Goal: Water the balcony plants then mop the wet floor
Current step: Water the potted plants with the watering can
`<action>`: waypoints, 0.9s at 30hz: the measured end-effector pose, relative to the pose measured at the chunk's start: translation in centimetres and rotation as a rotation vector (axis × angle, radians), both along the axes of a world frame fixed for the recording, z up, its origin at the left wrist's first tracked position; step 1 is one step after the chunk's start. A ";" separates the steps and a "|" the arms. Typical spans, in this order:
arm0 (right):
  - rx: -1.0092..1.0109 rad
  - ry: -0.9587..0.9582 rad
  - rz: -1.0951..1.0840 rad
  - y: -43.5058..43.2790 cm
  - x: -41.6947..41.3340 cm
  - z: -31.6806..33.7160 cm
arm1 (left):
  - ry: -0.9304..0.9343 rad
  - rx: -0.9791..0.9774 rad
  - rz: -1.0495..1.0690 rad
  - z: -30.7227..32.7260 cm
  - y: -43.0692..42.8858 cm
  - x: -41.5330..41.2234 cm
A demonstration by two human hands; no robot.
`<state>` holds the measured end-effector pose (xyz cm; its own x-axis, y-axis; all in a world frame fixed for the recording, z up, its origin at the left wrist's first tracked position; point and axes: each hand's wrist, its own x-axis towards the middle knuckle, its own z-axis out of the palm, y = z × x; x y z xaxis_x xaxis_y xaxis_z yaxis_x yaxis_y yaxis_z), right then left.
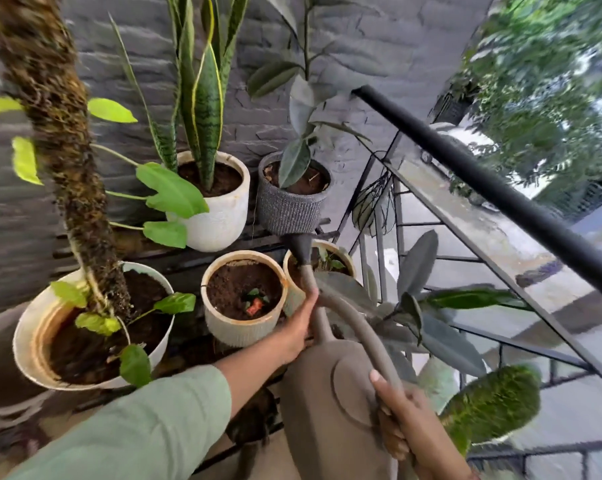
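Hands first: on my feed both are clamped on the watering can [327, 410]. The left hand [297, 329], at the end of a pale green sleeve [147, 420], has its fingers curled round the lower part of the spout [310, 282]. The right hand [396, 424] grips the arched handle [360, 332] near its rear end, thumb laid along the top.

The can is a matte grey-brown and sits low in the middle of my view. It is tipped forward so the spout rises to a darker rose [301, 245]. That rose hangs at the near rim of a small cream pot [330, 244]. I cannot tell from here whether water is coming out.

I count five pots clearly:
- The small cream pot.
- A ribbed cream pot [244, 327] of bare soil with a tiny seedling.
- A large white pot [25, 341] holding a moss pole [50, 133].
- A white pot [223, 220] with a snake plant.
- A grey textured pot [289, 213] with a dark-leaved plant.

A second moss pole [493, 403] shows at lower right, under the black railing [500, 195].
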<state>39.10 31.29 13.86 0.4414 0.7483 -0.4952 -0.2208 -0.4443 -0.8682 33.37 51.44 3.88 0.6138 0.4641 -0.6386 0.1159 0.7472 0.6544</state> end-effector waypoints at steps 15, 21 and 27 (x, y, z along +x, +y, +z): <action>0.282 -0.051 -0.012 -1.6 -2.7 4.5 | -0.128 0.133 0.137 9.2 1.4 -0.7; 0.333 -0.064 -0.035 0.2 -2.1 5.4 | -0.068 0.267 0.178 11.8 3.7 2.3; 0.492 -0.038 0.009 1.4 1.4 6.7 | -0.141 0.313 0.165 16.0 6.4 6.4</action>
<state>40.50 32.65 20.59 0.4445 0.8934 -0.0656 -0.1828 0.0187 -0.9830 39.74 57.85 19.86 0.5864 0.7234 -0.3645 -0.0972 0.5095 0.8550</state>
